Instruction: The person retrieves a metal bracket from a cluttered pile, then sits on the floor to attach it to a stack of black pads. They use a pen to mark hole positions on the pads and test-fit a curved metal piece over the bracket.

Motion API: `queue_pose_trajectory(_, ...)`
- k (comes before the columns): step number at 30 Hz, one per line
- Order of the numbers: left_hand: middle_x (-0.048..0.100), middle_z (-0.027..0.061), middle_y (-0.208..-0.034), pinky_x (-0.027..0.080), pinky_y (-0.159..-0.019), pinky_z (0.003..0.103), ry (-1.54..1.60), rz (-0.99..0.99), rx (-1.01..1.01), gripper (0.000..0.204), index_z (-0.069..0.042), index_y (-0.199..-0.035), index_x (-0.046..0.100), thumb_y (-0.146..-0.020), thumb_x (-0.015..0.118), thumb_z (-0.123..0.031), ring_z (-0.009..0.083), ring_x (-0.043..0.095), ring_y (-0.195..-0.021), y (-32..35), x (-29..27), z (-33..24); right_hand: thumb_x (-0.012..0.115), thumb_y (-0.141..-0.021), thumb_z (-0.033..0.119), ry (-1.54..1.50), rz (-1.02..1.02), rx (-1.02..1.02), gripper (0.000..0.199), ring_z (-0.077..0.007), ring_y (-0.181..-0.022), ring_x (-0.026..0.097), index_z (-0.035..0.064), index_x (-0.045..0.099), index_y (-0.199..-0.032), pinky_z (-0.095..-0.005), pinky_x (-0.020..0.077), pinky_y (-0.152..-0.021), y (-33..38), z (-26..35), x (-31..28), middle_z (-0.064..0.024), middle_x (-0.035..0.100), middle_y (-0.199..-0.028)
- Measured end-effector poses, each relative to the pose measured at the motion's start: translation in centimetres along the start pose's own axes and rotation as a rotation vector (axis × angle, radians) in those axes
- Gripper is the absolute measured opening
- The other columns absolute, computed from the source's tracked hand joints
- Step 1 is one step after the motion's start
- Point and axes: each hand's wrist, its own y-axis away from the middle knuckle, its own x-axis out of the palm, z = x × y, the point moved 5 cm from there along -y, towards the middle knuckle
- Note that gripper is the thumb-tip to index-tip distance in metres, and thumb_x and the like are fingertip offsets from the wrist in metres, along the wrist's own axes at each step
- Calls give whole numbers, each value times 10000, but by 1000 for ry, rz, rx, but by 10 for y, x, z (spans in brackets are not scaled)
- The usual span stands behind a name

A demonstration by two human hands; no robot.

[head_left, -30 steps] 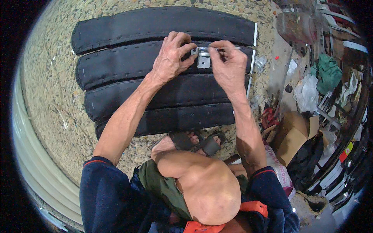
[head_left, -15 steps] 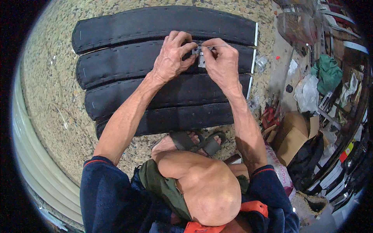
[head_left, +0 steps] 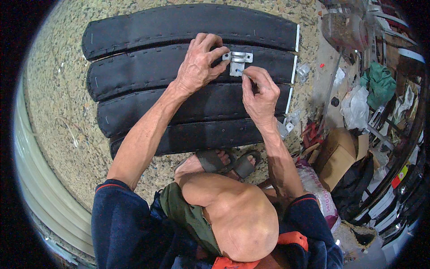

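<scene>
Silver-coloured metal bracket [head_left: 238, 56] with holes in its flat tabs lies on the second from the top of four black stitched panels [head_left: 143, 70], set side by side on a speckled stone floor [head_left: 58, 96]. The left hand [head_left: 198, 62] is loosely curled, thumb and forefinger slightly parted at the bracket's left tab; whether they grip it is unclear. The right hand [head_left: 261, 92] pinches a thin bluish item [head_left: 239, 71], its tip at the lower tab's hole.
</scene>
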Motion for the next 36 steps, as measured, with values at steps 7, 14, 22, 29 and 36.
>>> queue_pose_trajectory(7,641,105,-1187,507,-983,453,4,-4,10,328,-65,-1108,773,-795,855,-119,314,587,-1125,0,0,0,719,-904,-90,214,111,-167,195,-360,-828,748,0,673,-1070,-420,605,-679,-4,13,6,-161,709,-1063)
queue_pose_trajectory(14,637,101,-1164,507,-960,455,8,-21,5,322,-67,-1102,767,-795,854,-112,317,588,-1089,-1,-3,-2,716,-920,-74,222,218,-29,153,-345,-736,722,-11,676,-1053,-424,585,-648,-18,13,10,-145,709,-1023)
queue_pose_trajectory(22,644,90,-1144,507,-916,453,12,-22,12,313,-75,-1089,771,-793,867,-110,314,592,-1086,-3,-4,-4,722,-923,-92,118,-58,-100,141,-259,-812,742,-27,698,-1046,-341,589,-720,-7,15,4,-169,722,-1004)
queue_pose_trajectory(29,663,102,-1138,528,-969,454,35,-42,19,312,-75,-1081,773,-788,875,-104,322,612,-1100,-1,1,0,734,-929,-71,18,-176,63,206,-326,-865,748,-2,660,-1109,-365,617,-726,25,16,-8,-174,713,-1066)
queue_pose_trajectory(36,652,110,-1171,522,-990,455,-21,19,2,339,-82,-1135,777,-811,865,-128,325,602,-1128,-6,-3,-6,718,-986,4,-216,-380,607,97,-157,-854,717,-22,756,-1071,-281,552,-685,67,-1,-27,-107,758,-998)
